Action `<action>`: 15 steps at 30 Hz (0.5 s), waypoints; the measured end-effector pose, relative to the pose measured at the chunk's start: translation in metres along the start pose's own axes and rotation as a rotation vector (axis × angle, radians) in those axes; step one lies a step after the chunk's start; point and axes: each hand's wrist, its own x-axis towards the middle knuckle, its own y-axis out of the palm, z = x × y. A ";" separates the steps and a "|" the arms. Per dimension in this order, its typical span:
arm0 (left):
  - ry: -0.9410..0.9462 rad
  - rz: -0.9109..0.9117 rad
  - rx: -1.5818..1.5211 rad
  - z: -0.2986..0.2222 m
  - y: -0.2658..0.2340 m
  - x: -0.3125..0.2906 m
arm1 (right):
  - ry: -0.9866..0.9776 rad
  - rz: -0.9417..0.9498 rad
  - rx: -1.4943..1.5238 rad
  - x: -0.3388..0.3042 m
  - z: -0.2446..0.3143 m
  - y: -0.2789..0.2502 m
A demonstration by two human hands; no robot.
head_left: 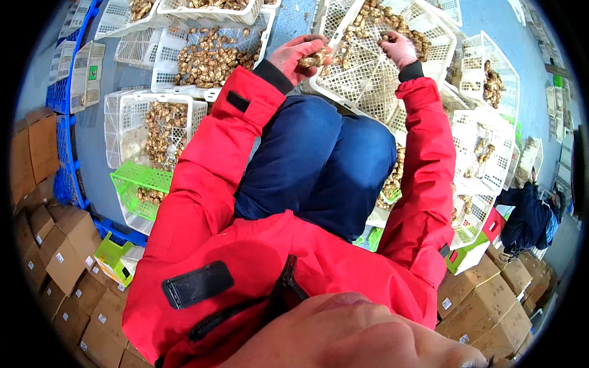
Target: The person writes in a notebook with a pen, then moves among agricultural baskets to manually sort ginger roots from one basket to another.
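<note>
Between my knees and the far edge stands a white plastic mesh crate [368, 86], with knobbly brown bulbs [374, 18] heaped toward its far side. My left hand [299, 56] is held over the crate's left rim, its fingers and thumb wrapped round a few brown bulbs [315, 58]. At the heap's right part, my right hand [400, 49] reaches in with fingers curled and pinched at a brown bulb [386, 38], which they partly cover. Much of the crate's near floor shows bare mesh.
Left of me are another white crate of bulbs [161, 67], a smaller one [126, 116] and a green basket [138, 184]. White crates [491, 122] line my right. Cardboard boxes [67, 251] are stacked behind on both sides. A person in dark clothes [529, 214] is at far right.
</note>
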 end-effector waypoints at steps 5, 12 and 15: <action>-0.022 -0.058 -0.321 -0.001 -0.036 -0.010 | 0.002 -0.011 -0.282 0.039 -0.006 0.058; -0.044 0.051 -0.444 0.017 -0.039 -0.003 | -0.212 -0.078 -0.540 0.070 -0.038 0.111; -0.031 -0.112 -0.314 0.015 -0.036 -0.016 | -0.008 -0.052 -0.421 0.053 -0.010 0.099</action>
